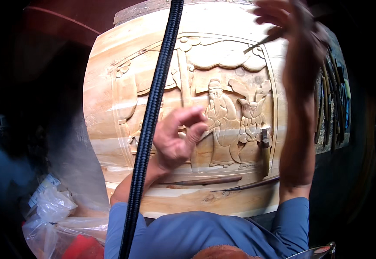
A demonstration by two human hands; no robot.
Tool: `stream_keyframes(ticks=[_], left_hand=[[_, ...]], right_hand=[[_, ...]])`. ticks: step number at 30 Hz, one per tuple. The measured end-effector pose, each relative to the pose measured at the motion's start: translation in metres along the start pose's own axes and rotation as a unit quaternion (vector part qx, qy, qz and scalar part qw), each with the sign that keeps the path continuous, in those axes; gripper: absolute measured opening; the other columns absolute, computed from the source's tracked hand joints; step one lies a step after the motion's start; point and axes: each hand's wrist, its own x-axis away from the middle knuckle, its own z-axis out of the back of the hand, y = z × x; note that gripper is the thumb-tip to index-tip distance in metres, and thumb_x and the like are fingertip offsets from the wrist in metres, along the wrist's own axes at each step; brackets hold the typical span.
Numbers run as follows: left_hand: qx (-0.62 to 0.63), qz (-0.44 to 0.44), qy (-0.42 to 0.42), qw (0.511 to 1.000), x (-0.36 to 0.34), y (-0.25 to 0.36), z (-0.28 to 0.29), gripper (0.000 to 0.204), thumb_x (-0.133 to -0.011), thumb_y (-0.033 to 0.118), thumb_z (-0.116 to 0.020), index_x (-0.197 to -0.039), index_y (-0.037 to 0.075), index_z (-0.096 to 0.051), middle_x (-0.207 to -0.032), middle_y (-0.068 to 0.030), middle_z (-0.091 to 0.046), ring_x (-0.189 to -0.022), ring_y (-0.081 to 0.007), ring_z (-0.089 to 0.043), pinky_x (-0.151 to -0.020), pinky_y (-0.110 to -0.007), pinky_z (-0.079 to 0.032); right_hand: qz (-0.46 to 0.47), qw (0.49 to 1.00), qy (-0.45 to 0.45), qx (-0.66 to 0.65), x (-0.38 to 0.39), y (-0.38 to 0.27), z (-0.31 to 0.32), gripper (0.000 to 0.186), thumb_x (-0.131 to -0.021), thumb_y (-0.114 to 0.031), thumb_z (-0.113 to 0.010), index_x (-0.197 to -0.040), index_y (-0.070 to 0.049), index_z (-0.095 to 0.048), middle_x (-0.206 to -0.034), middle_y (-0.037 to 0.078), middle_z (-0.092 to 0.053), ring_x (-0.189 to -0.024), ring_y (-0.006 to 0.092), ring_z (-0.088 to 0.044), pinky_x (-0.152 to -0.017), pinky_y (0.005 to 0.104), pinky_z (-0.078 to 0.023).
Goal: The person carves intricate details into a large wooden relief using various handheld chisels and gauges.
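Head view: the carved wooden panel (103, 82) lies face up below both hands; the left hand (176, 140) hovers over its middle, fingers loosely curled, thumb apart, holding nothing, while the blurred right hand (283, 19) grips a thin dark tool (258, 45) above the carving's upper right corner. A hammer (265, 151) and two slender tools (213, 180) lie on the panel; more tools (327, 95) lie beyond its right edge, and a clear plastic bag (54, 205) sits lower left.

r hand (298, 26) blurry @ top edge, panel (198, 93) partly behind blk cord (151, 108)
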Motion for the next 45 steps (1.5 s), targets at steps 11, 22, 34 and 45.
stream_keyframes(ticks=[11, 22, 34, 45], left_hand=[[-0.285, -0.275, -0.070, 0.916, -0.028, -0.011, -0.048, 0.066, -0.093, 0.016, -0.088, -0.151, -0.005, -0.065, -0.066, 0.0042, -0.055, -0.050, -0.0109, -0.048, -0.045, -0.031, -0.037], [-0.393, -0.207, -0.069, 0.893, -0.026, -0.016, -0.055, 0.061, -0.080, 0.007, -0.071, -0.140, -0.006, -0.072, -0.075, -0.0003, -0.053, -0.059, -0.0125, -0.055, -0.049, -0.030, -0.042], [-0.435, -0.200, -0.065, 0.876, -0.026, -0.018, -0.059, 0.035, -0.089, 0.012, -0.072, -0.121, -0.001, -0.071, -0.080, -0.0017, -0.054, -0.060, -0.0129, -0.055, -0.049, -0.029, -0.043], [-0.431, -0.197, -0.065, 0.878, -0.026, -0.019, -0.059, 0.035, -0.088, 0.012, -0.071, -0.120, -0.001, -0.070, -0.080, -0.0021, -0.053, -0.061, -0.0129, -0.056, -0.049, -0.029, -0.045]], right_hand=[[-0.219, 0.941, -0.242, -0.088, 0.133, -0.032, 0.101, 0.041, -0.106, -0.021, -0.057, -0.123, 0.011, -0.075, -0.096, 0.022, -0.082, -0.083, 0.0268, -0.081, -0.077, 0.0349, -0.065], [-0.203, 0.918, -0.325, -0.097, 0.138, -0.014, 0.094, 0.041, -0.100, -0.013, -0.057, -0.127, 0.010, -0.077, -0.107, 0.024, -0.084, -0.095, 0.0312, -0.084, -0.087, 0.0378, -0.065], [-0.142, 0.927, -0.343, -0.050, 0.137, -0.015, 0.090, 0.033, -0.096, -0.002, -0.064, -0.123, 0.010, -0.079, -0.109, 0.025, -0.084, -0.093, 0.0316, -0.084, -0.086, 0.0375, -0.065], [-0.155, 0.929, -0.335, -0.039, 0.138, -0.016, 0.089, 0.034, -0.096, -0.003, -0.063, -0.121, 0.010, -0.080, -0.109, 0.024, -0.084, -0.097, 0.0311, -0.084, -0.088, 0.0371, -0.065]])
